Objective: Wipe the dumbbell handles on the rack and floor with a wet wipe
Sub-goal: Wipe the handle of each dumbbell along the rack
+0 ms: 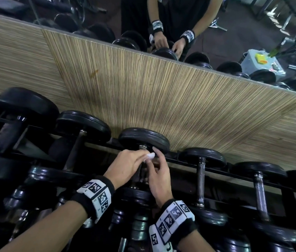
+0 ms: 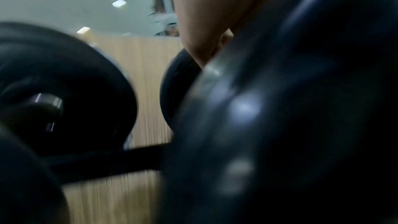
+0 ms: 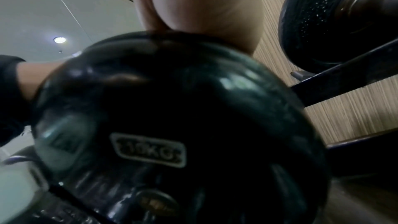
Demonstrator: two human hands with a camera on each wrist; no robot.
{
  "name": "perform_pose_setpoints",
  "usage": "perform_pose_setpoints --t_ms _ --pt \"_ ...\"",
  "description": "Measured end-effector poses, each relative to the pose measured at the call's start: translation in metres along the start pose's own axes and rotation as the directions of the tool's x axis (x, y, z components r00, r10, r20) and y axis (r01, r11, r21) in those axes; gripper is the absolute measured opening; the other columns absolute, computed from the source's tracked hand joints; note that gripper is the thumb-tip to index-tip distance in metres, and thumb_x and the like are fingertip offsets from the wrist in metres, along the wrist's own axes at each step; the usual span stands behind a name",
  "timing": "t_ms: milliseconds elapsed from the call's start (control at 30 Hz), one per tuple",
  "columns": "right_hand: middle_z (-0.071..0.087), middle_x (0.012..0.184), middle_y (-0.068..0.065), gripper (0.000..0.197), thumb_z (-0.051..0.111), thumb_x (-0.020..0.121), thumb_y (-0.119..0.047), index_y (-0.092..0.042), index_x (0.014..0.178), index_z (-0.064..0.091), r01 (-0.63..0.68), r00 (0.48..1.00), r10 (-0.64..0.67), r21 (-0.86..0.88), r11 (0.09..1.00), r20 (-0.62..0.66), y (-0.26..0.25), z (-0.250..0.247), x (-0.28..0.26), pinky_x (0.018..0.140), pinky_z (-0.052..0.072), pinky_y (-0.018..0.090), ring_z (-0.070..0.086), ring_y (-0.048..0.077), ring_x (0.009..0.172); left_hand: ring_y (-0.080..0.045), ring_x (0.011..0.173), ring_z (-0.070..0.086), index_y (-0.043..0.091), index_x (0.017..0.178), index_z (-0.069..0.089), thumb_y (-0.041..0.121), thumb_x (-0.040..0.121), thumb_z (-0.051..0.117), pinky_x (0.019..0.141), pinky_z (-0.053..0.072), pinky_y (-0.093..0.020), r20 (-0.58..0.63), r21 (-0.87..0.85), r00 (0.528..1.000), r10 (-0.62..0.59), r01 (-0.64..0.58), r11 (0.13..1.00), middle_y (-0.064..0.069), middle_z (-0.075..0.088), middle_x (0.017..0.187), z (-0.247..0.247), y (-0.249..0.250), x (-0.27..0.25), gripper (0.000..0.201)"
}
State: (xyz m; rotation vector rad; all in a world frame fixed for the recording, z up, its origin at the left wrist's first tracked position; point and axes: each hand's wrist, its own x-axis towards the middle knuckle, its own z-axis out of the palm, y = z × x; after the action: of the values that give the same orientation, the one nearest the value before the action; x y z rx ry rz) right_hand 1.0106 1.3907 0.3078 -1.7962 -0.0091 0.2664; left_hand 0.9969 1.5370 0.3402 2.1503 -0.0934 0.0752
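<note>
On the rack's top tier, the middle dumbbell has its far black head (image 1: 143, 139) against the wall and its near head (image 1: 136, 195) below my wrists. My left hand (image 1: 127, 164) curls over its handle and presses a white wet wipe (image 1: 150, 156) onto the top end. My right hand (image 1: 157, 170) comes in from the right; its thumb and index finger close on the wipe's free end. The handle is mostly hidden under both hands. In the right wrist view the near head (image 3: 172, 125) fills the frame, marked 10KG. In the left wrist view the near head (image 2: 280, 125) is a blur.
More dumbbells lie side by side on the rack: a bare steel handle (image 1: 200, 180) to the right and a larger one (image 1: 74, 151) to the left. A lower tier (image 1: 138, 228) holds more. The striped wood panel (image 1: 161, 99) and a mirror (image 1: 216, 33) stand right behind.
</note>
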Motion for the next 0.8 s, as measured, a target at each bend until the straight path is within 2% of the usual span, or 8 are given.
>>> perform_pose_setpoints --t_ms 100,167,233,333,467,533,600,800 --pt "0.067 0.108 -0.002 0.013 0.060 0.099 -0.034 -0.027 0.105 0.068 0.065 0.997 -0.062 -0.053 0.997 0.051 -0.005 -0.008 0.003 0.084 0.053 0.026 0.064 0.011 0.097 -0.004 0.086 0.070 0.022 0.095 0.074 0.028 0.093 0.067 0.084 0.055 -0.037 -0.125 -0.082 0.989 -0.073 0.063 0.995 0.012 0.074 0.087 -0.004 0.001 -0.001 0.009" --pt "0.071 0.091 0.007 0.014 0.063 0.098 -0.030 -0.017 0.095 0.068 0.026 0.999 -0.026 -0.018 0.999 0.031 -0.006 -0.012 0.004 0.074 0.056 0.032 0.067 0.018 0.082 -0.003 0.080 0.070 0.023 0.090 0.072 0.031 0.091 0.069 0.080 0.055 -0.039 -0.183 -0.038 0.978 -0.101 0.096 0.995 0.013 0.073 0.081 -0.014 -0.007 -0.008 0.009" --pt "0.072 0.077 0.014 0.015 0.064 0.097 -0.023 -0.010 0.090 0.065 -0.088 0.996 0.089 0.012 0.996 -0.020 0.001 -0.013 0.011 0.062 0.059 0.041 0.068 0.024 0.065 -0.005 0.076 0.069 0.025 0.091 0.069 0.038 0.091 0.065 0.075 0.056 -0.037 -0.263 0.091 0.960 -0.092 0.120 0.989 0.011 0.073 0.079 -0.032 -0.018 -0.019 0.014" --pt "0.072 0.071 0.006 0.017 0.065 0.095 -0.024 -0.014 0.081 0.065 -0.169 0.984 0.156 -0.197 0.966 -0.081 0.016 -0.014 0.030 0.066 0.061 0.047 0.070 0.023 0.063 -0.026 0.075 0.071 0.022 0.094 0.070 0.032 0.093 0.065 0.070 0.055 -0.038 -0.415 0.317 0.905 -0.095 0.242 0.917 -0.002 0.074 0.080 -0.077 -0.040 -0.039 0.011" --pt "0.061 0.058 -0.007 0.034 0.066 0.095 -0.022 -0.019 0.061 0.059 -0.071 0.992 0.106 -0.381 0.922 0.073 0.008 -0.009 0.049 0.059 0.050 0.024 0.059 0.002 0.053 -0.041 0.069 0.066 0.016 0.092 0.071 0.032 0.090 0.054 0.066 0.052 -0.046 -0.545 0.497 0.827 -0.135 0.448 0.743 -0.019 0.068 0.072 -0.131 -0.071 -0.072 0.024" --pt "0.053 0.051 -0.011 0.042 0.061 0.098 -0.021 -0.023 0.057 0.053 0.027 0.991 0.032 -0.437 0.899 0.128 -0.003 -0.004 0.055 0.054 0.037 0.017 0.051 -0.001 0.049 -0.041 0.082 0.066 0.020 0.094 0.071 0.027 0.095 0.055 0.076 0.051 -0.046 -0.576 0.354 0.756 -0.311 0.574 0.739 -0.018 0.072 0.084 -0.141 -0.082 -0.083 0.018" --pt "0.053 0.053 -0.009 0.040 0.058 0.100 -0.021 -0.018 0.060 0.056 0.067 0.990 -0.004 -0.445 0.893 0.141 -0.005 -0.003 0.058 0.058 0.038 0.026 0.048 0.003 0.050 -0.037 0.094 0.065 0.025 0.095 0.071 0.024 0.096 0.056 0.083 0.049 -0.044 -0.569 0.210 0.700 -0.432 0.632 0.746 -0.009 0.075 0.092 -0.142 -0.088 -0.085 0.015" --pt "0.060 0.057 0.005 0.040 0.054 0.102 -0.028 -0.005 0.069 0.060 0.149 0.988 -0.127 -0.361 0.920 0.084 0.000 -0.006 0.049 0.060 0.047 0.040 0.052 0.012 0.053 -0.023 0.091 0.064 0.027 0.086 0.069 0.025 0.095 0.056 0.082 0.049 -0.040 -0.580 0.107 0.660 -0.477 0.643 0.758 0.012 0.073 0.076 -0.139 -0.083 -0.084 0.016"
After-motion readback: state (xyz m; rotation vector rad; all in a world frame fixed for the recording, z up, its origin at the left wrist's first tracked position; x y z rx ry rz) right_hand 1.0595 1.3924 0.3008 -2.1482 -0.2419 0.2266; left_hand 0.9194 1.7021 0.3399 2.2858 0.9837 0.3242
